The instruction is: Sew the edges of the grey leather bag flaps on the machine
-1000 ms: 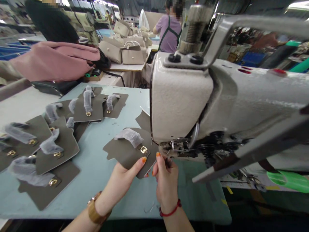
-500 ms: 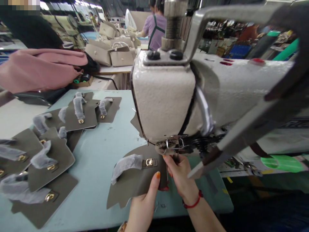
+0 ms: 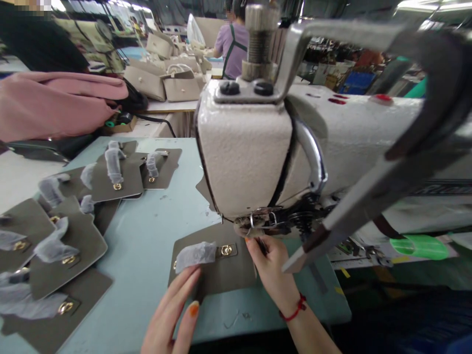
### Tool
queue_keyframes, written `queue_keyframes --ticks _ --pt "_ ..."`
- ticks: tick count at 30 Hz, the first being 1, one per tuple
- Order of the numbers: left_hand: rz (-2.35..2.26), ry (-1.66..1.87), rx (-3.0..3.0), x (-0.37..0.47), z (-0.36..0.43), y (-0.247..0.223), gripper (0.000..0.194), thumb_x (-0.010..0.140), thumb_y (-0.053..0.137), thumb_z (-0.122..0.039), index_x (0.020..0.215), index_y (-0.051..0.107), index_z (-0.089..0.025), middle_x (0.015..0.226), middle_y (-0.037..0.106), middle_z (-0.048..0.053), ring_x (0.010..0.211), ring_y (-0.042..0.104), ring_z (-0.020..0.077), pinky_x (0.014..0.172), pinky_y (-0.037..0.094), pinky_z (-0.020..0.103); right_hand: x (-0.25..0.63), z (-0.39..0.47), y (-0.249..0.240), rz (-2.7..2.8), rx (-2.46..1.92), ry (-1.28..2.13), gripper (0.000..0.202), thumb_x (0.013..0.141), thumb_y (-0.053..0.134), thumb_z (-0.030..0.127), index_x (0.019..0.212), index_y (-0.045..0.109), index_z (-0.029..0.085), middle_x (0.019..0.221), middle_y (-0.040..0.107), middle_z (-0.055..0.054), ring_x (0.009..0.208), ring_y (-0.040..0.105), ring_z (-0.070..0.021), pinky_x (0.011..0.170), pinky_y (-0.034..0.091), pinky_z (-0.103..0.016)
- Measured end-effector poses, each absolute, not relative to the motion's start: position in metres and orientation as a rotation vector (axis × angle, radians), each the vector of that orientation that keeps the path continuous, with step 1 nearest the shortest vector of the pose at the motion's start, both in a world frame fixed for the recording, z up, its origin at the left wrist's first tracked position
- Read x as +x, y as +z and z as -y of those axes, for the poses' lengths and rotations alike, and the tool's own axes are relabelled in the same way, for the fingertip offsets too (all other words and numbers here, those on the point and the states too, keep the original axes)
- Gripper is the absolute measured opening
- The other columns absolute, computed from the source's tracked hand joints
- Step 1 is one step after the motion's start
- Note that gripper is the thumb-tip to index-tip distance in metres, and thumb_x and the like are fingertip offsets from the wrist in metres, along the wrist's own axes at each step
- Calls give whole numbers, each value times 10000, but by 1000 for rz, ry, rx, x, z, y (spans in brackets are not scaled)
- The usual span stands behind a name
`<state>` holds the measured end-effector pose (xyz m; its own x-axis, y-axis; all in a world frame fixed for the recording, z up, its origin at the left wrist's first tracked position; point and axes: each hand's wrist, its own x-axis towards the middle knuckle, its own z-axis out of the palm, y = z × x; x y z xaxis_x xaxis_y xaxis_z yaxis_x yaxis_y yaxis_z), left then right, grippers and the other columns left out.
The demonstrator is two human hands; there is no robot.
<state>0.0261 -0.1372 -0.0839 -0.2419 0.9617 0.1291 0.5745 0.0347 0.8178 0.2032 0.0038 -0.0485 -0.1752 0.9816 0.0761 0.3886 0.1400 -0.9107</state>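
Observation:
A grey-brown bag panel (image 3: 228, 278) lies on the pale blue table under the head of a sewing machine (image 3: 243, 152). It carries a gold buckle (image 3: 226, 250) and a handle wrapped in white film (image 3: 197, 256). My left hand (image 3: 173, 309) is open, its stretched fingertips touching the panel just below the wrapped handle. At the panel's right edge, close under the machine's needle area, my right hand (image 3: 273, 265) is closed with thumb and finger at that edge. Part of its fingers is hidden behind the machine parts.
Several similar panels with wrapped handles (image 3: 70, 246) overlap on the left of the blue table (image 3: 147, 236). A grey metal bar (image 3: 342, 216) slants down near my right hand. Pink material (image 3: 55, 105) and beige bags (image 3: 180, 86) lie beyond. A person in purple (image 3: 232, 46) stands behind.
My left hand has let go of the panel's front edge and moved left, fingers now spread on it. The panel has turned slightly and lies flatter. My right hand stays at its right edge.

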Motion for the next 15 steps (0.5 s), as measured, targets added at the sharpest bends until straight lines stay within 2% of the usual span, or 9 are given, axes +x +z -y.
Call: queue_keyframes --ticks 3,5,6,8,11,15 --pt "-1825 878 1801 21 94 -89 592 930 432 -293 1476 202 -294 1540 257 77 1398 256 310 1103 295 547 204 0 -45 1834 -1363 892 344 921 480 323 615 527 174 539 499 21 513 439 -112 528 291 -228" --pt "-1825 842 1909 22 63 -88 626 925 448 -317 1484 175 -243 1563 169 102 1427 136 333 1113 236 577 204 2 -46 1880 -1378 892 318 930 475 320 668 575 172 576 539 6 539 461 -124 549 306 -231" --pt "-1809 832 1966 22 50 -85 624 919 463 -334 1477 202 -239 1560 180 99 1428 123 336 1121 207 579 204 2 -46 1878 -1376 911 316 932 476 326 680 588 170 583 548 3 548 468 -128 552 313 -230" --pt "-1716 776 2081 19 32 -76 602 901 499 -367 1453 280 -267 1533 269 75 1405 210 321 1134 208 538 203 2 -49 1833 -1346 972 323 936 477 341 701 612 164 605 572 -3 573 489 -133 562 330 -224" --pt "-1617 710 2221 9 23 -59 579 873 538 -410 1416 370 -302 1457 404 58 1293 394 302 1093 319 449 201 2 -54 1725 -1297 1066 368 932 480 367 659 601 153 591 561 4 563 479 -125 544 334 -217" --pt "-1694 638 2421 2 21 -46 550 818 575 -511 1329 501 -320 1331 523 72 1144 471 327 990 377 493 198 1 -58 1522 -1284 1252 370 897 517 427 683 629 148 639 592 -13 630 520 -151 560 372 -222"
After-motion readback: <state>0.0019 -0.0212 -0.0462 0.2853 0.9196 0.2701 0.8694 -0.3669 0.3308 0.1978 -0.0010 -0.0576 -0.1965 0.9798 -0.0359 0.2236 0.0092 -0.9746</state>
